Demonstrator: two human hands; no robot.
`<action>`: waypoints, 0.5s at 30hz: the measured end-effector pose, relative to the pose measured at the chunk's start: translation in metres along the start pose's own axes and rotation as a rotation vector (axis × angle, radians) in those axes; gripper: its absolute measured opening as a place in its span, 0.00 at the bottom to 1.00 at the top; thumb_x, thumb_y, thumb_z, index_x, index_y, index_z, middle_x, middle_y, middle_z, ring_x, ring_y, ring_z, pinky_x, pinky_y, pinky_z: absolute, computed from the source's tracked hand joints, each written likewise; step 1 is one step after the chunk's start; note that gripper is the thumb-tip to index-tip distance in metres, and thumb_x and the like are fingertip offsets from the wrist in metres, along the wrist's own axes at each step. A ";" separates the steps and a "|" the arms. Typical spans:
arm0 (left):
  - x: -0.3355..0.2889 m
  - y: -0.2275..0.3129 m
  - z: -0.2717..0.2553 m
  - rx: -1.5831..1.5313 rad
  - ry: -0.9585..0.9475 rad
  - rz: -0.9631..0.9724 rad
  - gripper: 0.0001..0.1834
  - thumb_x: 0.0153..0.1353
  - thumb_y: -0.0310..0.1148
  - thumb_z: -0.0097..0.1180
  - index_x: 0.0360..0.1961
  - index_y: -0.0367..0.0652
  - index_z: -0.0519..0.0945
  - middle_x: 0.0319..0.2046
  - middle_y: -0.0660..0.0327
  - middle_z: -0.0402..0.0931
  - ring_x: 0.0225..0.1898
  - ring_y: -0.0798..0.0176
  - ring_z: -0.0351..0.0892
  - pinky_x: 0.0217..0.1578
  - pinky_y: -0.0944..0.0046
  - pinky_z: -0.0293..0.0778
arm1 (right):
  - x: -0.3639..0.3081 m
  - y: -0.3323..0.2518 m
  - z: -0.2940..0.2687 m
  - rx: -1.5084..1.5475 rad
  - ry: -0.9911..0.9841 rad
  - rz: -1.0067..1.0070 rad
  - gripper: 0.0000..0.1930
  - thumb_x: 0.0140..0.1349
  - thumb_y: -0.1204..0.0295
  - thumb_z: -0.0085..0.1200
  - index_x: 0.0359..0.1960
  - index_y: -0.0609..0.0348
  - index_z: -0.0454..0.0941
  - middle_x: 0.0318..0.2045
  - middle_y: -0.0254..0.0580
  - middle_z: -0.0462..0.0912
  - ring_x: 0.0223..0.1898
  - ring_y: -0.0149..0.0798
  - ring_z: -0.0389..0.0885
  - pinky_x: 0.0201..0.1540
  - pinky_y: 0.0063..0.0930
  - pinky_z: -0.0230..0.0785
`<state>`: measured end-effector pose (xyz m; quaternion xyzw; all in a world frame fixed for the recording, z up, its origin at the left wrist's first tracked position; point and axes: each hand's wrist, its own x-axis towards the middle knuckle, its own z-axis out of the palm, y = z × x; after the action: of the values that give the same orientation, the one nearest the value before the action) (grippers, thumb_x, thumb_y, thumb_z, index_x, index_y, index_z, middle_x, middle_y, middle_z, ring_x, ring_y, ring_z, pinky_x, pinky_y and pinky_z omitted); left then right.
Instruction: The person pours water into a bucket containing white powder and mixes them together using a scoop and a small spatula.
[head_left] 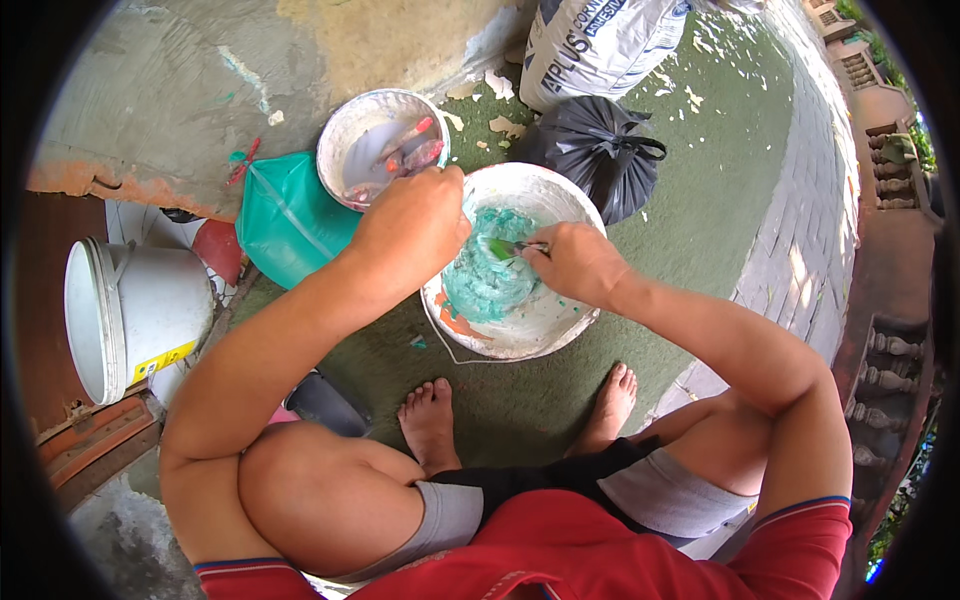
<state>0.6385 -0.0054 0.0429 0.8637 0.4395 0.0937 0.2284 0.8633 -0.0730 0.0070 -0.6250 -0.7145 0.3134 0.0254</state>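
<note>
A round white bucket (560,325), smeared inside, stands between my feet with a turquoise paste (490,283) in it. Over its left rim my left hand (415,225) is closed, apparently gripping the edge; most of its fingertips are hidden. My right hand (578,264) reaches over the right side of the bucket and grips a small green tool (502,248). The tool points left into the paste, and its working end cannot be made out clearly.
Beyond my left hand stands a pail (368,140) of cloudy water with red-handled tools. Beside it slumps a green plastic bag (290,220). A tied black bag (590,150) and a white sack (590,50) sit behind the bucket. A lidded white bucket (150,310) lies tilted at left.
</note>
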 end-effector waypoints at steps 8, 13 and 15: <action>0.002 0.003 0.003 -0.004 -0.029 -0.028 0.10 0.56 0.28 0.56 0.32 0.30 0.73 0.32 0.39 0.76 0.37 0.36 0.78 0.41 0.43 0.71 | 0.004 0.009 -0.016 -0.264 -0.029 -0.127 0.11 0.61 0.68 0.53 0.36 0.63 0.83 0.26 0.57 0.83 0.28 0.56 0.83 0.39 0.44 0.77; -0.001 -0.002 0.002 -0.004 -0.006 -0.012 0.09 0.56 0.28 0.55 0.31 0.30 0.72 0.32 0.39 0.76 0.37 0.35 0.77 0.40 0.42 0.71 | -0.007 0.007 0.029 -0.546 -0.042 -0.689 0.10 0.59 0.72 0.51 0.40 0.61 0.79 0.22 0.43 0.81 0.25 0.44 0.83 0.32 0.39 0.77; -0.001 -0.002 0.000 -0.006 0.007 -0.008 0.09 0.56 0.28 0.55 0.31 0.31 0.72 0.31 0.40 0.76 0.37 0.35 0.77 0.40 0.42 0.71 | -0.009 0.015 0.016 -0.556 -0.068 -0.598 0.08 0.59 0.71 0.51 0.37 0.59 0.78 0.23 0.43 0.82 0.27 0.46 0.84 0.33 0.40 0.76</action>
<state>0.6369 -0.0051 0.0418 0.8608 0.4435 0.0970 0.2300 0.8720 -0.0877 -0.0097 -0.3620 -0.9227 0.1074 -0.0781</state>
